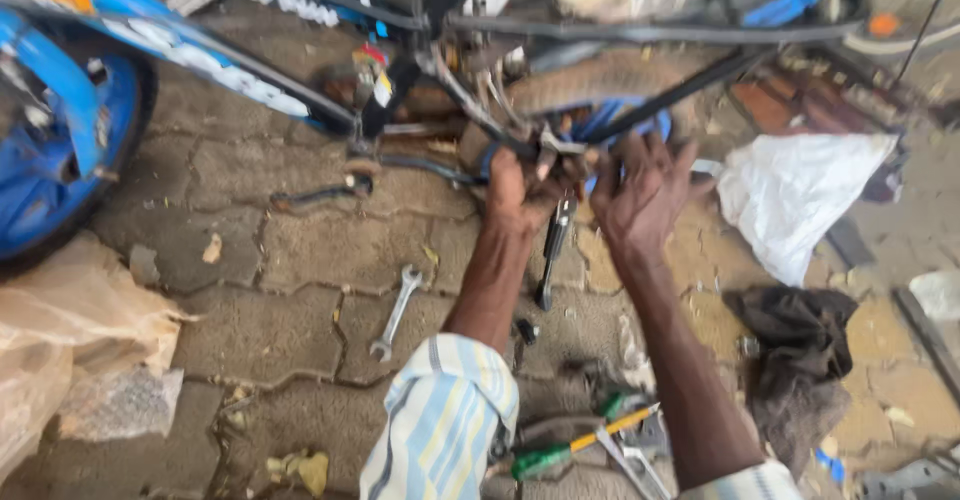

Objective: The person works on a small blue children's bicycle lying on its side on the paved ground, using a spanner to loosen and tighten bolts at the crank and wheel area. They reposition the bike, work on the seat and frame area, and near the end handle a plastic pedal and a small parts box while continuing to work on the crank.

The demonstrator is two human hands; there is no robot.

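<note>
Gripping a spanner [553, 250], left hand [520, 195] (right hand [645, 195] splayed beside)

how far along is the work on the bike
Mid-job. Already done: tools are out, with a spanner and a green-handled screwdriver lying on the paving. In hand: the left hand grips a dark tool at the bike frame's lower joint, while the right hand spreads its fingers beside it. Left: the joint is blurred, so I can't tell how much remains.
</note>
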